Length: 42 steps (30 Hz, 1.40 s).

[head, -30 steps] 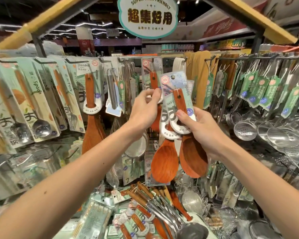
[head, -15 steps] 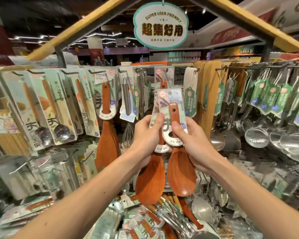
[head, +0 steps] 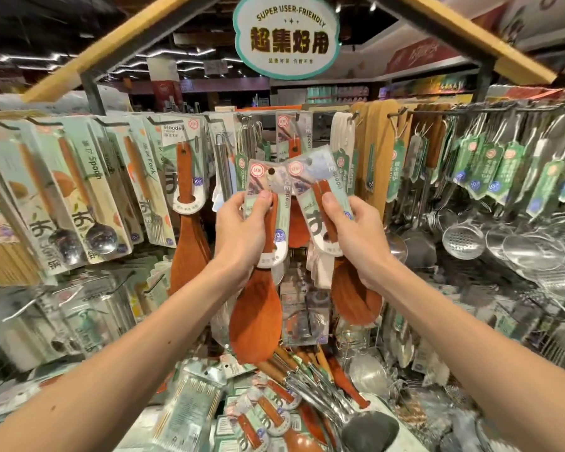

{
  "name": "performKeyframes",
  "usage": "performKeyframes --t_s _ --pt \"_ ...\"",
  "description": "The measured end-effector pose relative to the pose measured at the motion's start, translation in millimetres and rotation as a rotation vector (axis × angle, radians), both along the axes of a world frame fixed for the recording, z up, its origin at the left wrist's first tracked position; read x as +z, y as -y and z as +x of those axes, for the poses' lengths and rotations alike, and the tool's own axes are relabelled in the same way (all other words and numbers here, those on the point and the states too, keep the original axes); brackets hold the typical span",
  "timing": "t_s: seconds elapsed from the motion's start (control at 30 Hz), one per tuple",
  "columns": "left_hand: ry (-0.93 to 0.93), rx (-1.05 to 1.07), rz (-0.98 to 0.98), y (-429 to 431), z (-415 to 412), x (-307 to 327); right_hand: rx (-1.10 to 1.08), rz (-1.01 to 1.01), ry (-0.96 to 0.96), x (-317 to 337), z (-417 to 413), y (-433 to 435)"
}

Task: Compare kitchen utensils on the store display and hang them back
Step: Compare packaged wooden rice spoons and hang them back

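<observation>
Oval sign (head: pixel 287 35), teal rim, white face, "SUPER USER-FRIENDLY" over dark-gold characters: high above left hand (head: pixel 242 236) and right hand (head: pixel 359 236), centred between. Left wooden beam (head: pixel 111 50) slopes down-left past left hand; right wooden beam (head: pixel 470 34) down-right past right hand. Ceiling strip lights (head: pixel 163 55) far behind, upper left. Red banner (head: pixel 418 57) far behind, upper right.

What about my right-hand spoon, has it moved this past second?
Yes. The right-hand spoon swung rightward, farther from the hanging wooden spatula, splitting from the left-hand spoon.
</observation>
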<state>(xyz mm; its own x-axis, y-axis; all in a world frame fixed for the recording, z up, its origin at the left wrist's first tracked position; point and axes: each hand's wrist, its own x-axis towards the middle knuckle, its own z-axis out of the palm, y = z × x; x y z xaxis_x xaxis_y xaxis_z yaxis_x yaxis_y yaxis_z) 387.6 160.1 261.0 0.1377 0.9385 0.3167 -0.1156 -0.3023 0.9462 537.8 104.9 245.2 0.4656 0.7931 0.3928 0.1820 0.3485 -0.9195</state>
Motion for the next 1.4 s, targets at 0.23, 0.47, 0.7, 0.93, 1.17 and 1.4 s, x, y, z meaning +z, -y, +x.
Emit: performKeyframes --t_s 0.23,0.47,0.7,0.93,1.17,1.4 --pt "0.023 0.024 0.147 -5.8 -11.5 26.3 -0.065 0.113 0.171 51.9 -6.7 -16.5" --pt "0.022 0.042 0.21 -6.9 -18.1 35.2 -0.132 0.044 0.084 67.7 -14.2 -42.8" --pt "0.007 0.035 0.212 -14.1 -22.3 36.5 -0.133 -0.056 0.01 65.8 -7.3 -71.3" --pt "-0.044 0.044 0.19 -26.9 -16.3 33.2 -0.132 -0.112 0.038 61.3 1.5 -98.7" --pt "-0.074 0.065 0.168 -34.3 -15.8 26.2 -0.062 -0.291 0.229 46.7 6.7 -87.5" --pt "-0.133 0.075 0.256 -41.3 -19.6 0.6 0.021 -0.217 0.42 11.3 -6.2 -12.8"
